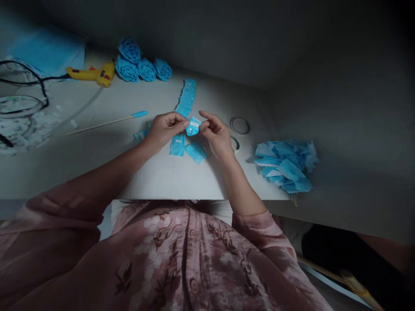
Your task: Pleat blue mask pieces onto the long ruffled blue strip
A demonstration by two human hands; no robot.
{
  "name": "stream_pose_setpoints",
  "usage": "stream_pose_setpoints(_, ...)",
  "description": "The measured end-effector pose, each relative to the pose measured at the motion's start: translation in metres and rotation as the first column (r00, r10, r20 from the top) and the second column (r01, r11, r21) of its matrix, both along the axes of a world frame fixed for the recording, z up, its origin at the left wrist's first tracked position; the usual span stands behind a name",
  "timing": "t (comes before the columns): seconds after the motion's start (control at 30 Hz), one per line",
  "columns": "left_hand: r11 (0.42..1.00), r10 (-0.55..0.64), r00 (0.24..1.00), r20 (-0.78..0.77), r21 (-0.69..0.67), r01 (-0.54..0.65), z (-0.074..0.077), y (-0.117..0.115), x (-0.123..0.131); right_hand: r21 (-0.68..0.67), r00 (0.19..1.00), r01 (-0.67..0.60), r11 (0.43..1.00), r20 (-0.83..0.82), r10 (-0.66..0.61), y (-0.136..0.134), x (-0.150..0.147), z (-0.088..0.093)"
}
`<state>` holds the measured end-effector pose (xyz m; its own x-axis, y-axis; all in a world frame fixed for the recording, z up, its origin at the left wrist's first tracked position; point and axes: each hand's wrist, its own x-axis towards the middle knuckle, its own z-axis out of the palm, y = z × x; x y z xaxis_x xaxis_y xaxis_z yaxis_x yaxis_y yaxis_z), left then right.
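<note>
My left hand (165,128) and my right hand (215,133) meet over the white table (162,177), both pinching one small blue paper piece with a white strip (193,125). Two more blue paper pieces (186,147) lie flat on the table just under my hands. A row of overlapping blue pieces (186,97) runs away from my fingers toward the back. A thin wooden stick with a blue-wrapped tip (106,122) lies to the left of my left hand.
Three finished blue paper roses (139,65) sit at the back beside a yellow glue gun (94,74) with a black cord (29,82). A heap of blue paper pieces (285,166) lies at the right edge. Two rings (240,125) lie right of my hands.
</note>
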<state>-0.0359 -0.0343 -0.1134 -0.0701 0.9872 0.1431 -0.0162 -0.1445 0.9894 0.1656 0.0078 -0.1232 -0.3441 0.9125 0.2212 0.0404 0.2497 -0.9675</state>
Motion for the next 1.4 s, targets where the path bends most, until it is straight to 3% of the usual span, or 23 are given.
stream_pose_setpoints(0.53, 0.999, 0.027, 1.0, -0.011, -0.035, -0.027, -0.003, 0.002, 0.002, -0.009, 1.0, 0.012, 1.0, -0.017, -0.012, -0.001, -0.003, -0.001)
stream_pose_setpoints(1.03, 0.989, 0.052, 0.994, 0.096, -0.144, -0.038, 0.007, -0.004, 0.01, 0.081, 0.997, -0.038, 0.996, -0.061, 0.043, 0.003, 0.0, -0.008)
stream_pose_setpoints(1.4, 0.992, -0.033, 0.994, 0.105, -0.114, 0.045, 0.012, -0.004, 0.004, 0.082, 1.0, -0.013, 0.997, -0.008, 0.014, 0.007, 0.003, -0.009)
